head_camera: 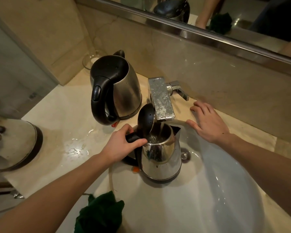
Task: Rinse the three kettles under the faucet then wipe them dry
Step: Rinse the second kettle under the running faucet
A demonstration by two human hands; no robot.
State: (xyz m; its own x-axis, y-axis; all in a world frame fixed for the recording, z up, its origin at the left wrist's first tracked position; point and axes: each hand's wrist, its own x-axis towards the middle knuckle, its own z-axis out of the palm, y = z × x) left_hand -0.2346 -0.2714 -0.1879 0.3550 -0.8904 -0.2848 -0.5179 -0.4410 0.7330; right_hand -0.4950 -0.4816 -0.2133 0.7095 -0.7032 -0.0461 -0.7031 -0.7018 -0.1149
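While your left hand (124,145) grips its handle (133,137), the kettle (161,155) stands upright in the sink (225,190) at frame centre, under the running faucet (161,100). Its lid (145,120) is flipped up and its spout (176,130) points right. Your right hand (208,125) lies flat, fingers spread, on the worktop (65,132) beside the faucet.

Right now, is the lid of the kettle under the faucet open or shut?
Open: the black lid stands up beside the faucet, and water streams into the kettle.
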